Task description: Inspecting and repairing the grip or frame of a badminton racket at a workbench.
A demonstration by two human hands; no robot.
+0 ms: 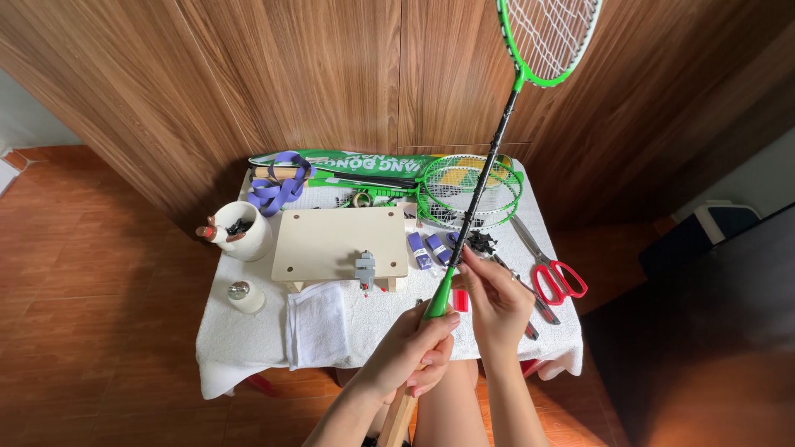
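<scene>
I hold a green badminton racket [497, 141] upright and tilted to the right, its strung head at the top edge. My left hand [410, 352] grips the bare wooden handle just below the green cone. My right hand [495, 300] pinches the thin black shaft right above the cone. The handle's lower end runs out of view at the bottom.
A small table under a white towel [248, 343] holds a wooden board with a small grey clamp [365, 266], a folded white cloth [317, 321], red-handled scissors [559, 277], purple grip rolls [428, 248], a purple strip [277, 186], two green rackets [464, 190], a white cup [242, 230] and a small jar [245, 295].
</scene>
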